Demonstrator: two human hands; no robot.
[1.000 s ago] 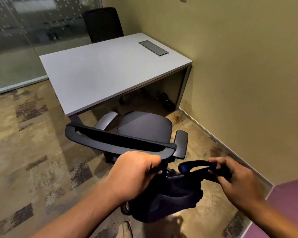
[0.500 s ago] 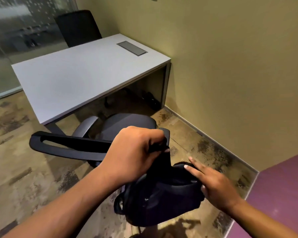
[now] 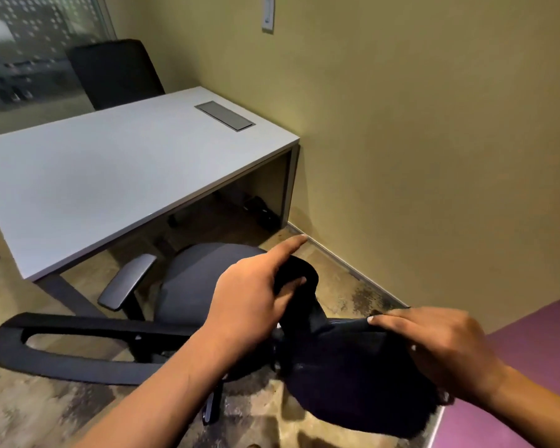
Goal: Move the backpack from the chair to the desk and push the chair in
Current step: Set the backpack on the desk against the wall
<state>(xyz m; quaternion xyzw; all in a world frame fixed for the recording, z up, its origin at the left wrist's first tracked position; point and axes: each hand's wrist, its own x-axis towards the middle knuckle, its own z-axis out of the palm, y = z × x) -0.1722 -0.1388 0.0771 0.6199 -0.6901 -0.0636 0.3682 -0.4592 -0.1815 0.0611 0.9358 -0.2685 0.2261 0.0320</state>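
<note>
A black backpack (image 3: 346,373) hangs in the air to the right of the grey office chair (image 3: 191,279), off its seat. My left hand (image 3: 253,299) grips the backpack's top strap, index finger stretched out. My right hand (image 3: 440,347) holds the bag's upper right edge. The chair stands pulled out from the white desk (image 3: 110,169), its black backrest rim nearest to me and its seat bare. The desk top is bare except for a grey cable hatch (image 3: 224,115).
A second black chair (image 3: 117,72) stands behind the desk by a glass partition. An olive wall (image 3: 417,140) runs along the right side, close to the desk end. A purple surface (image 3: 514,376) lies at the lower right. Patterned carpet covers the floor.
The backpack has risen and shifted right, away from the chair. My right hand moved from the loop onto the bag's upper edge. My view swung right.
</note>
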